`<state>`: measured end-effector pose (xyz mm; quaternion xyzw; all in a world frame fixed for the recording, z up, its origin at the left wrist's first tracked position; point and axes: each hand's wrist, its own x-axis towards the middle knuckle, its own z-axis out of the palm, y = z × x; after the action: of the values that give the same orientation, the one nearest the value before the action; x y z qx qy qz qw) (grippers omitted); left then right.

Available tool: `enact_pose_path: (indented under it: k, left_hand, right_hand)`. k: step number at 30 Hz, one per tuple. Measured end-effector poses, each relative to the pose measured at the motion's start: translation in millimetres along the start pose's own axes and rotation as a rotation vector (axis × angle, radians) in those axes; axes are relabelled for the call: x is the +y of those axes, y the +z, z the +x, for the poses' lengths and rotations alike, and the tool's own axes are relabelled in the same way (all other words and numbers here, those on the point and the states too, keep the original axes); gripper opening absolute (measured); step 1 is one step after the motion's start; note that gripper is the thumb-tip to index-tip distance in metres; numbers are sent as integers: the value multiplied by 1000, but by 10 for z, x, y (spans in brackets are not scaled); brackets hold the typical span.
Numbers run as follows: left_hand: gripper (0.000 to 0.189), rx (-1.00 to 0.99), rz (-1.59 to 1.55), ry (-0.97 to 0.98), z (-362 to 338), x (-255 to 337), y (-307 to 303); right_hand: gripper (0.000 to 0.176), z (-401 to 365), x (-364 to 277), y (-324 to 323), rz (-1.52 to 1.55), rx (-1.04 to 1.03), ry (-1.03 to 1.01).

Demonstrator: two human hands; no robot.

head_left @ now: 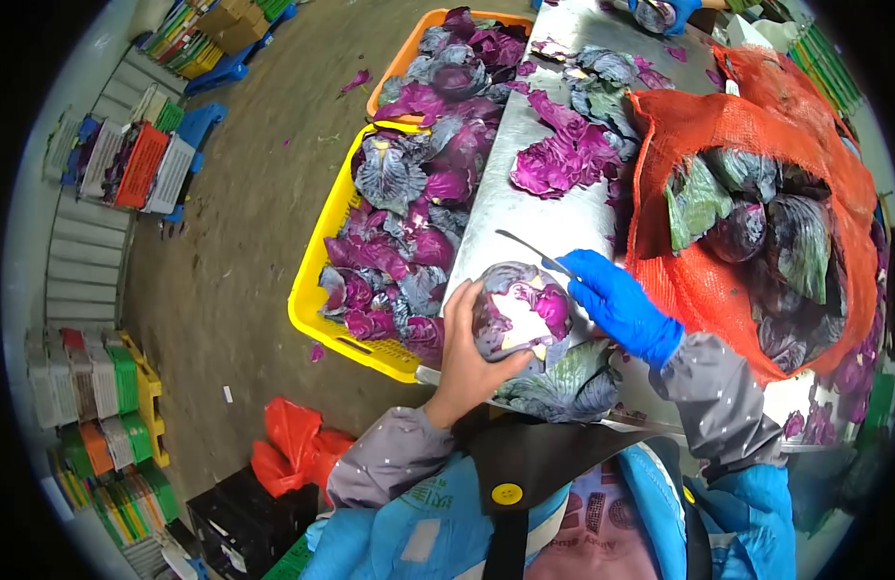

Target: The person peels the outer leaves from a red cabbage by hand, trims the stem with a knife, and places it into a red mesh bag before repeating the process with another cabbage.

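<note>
Purple outer leaves (389,251) already fill the yellow crate (307,290); my left hand (467,358) cups the half-stripped cabbage (520,309) at the edge of the steel table (525,208), my gloved right hand (617,304) closed on the knife (530,246). Several heads (742,232), I think, wait in the orange sack (815,126)

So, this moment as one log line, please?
left hand: holds round purple cabbage head | right hand, blue-gloved: holds thin metal knife | nearby: orange net sack

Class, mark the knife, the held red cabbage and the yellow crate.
knife (525,246), head view, on the blade.
red cabbage (518,311), head view, on its cut pale face.
yellow crate (305,290), head view, on its left rim.
</note>
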<state>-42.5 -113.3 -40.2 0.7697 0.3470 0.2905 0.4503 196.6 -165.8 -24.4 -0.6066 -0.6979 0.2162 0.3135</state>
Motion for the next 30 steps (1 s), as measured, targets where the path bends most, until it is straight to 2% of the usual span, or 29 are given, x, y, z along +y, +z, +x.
enact_pose_path:
  k: [1,4,5,6,8,9,10,12,14,16,17,18,19,20,22,24,26,27,29,30]
  left_hand:
    - [98,-5,7,21,52,17,14]
    - [96,79,62,14,137,127,116]
    - [94,104,56,20,152,85,157]
    - [94,100,56,23,172,100,181]
    - [91,114,97,42,203,139,235]
    - [89,129,167,70,215,155,265]
    - [89,132,170,71,245,148,261]
    - [89,103,145,94,309,117,246]
    - [88,56,113,106,320,54,91]
    - [87,-54,115,109,294,-39,-68]
    - [89,28,59,87,290,-128,-102]
    - [92,108,-74,-74,247,-155,-120]
    - [93,124,-115,-111,234,-173,-127]
    - [94,143,-158,-149,222,-162,-105]
    - [94,127,72,39,193,-12,25]
    - [94,141,108,66,225,44,88]
    - [98,162,85,20,264,49,140]
    - [98,166,114,30,280,52,159]
    - [97,168,158,40,308,108,195]
    - [95,174,204,50,325,140,215]
  right_hand:
    - [39,-41,-196,-89,78,-59,157]
    - [41,-141,-401,-17,85,-3,259]
    - [43,-130,-445,-21,-27,-3,289]
    - [43,-109,-429,-19,-26,2,291]
    - [42,-4,-304,7,-231,-123,355]
    - [36,14,-141,100,-250,-33,276]
    - [36,92,-28,111,-249,-32,272]
    - [32,243,161,106,-303,-14,461]
    - [32,116,620,208,-218,-152,503]
    - [32,-18,669,259,-149,-102,465]
    - [33,-53,566,229,41,-83,594]
    - [34,-56,445,181,236,-50,720]
    - [37,-34,284,77,352,-127,849]
    - [37,-107,347,139,354,-126,844]
    - [39,-344,555,259,-21,-38,532]
    - [37,-260,106,38,-56,9,556]
    - [43,-207,-179,-92,-89,246,330]
    - [43,-178,-313,-149,-90,245,332]
    - [55,-135,-519,-193,32,91,267]
    - [55,-141,-557,-150,31,96,271]
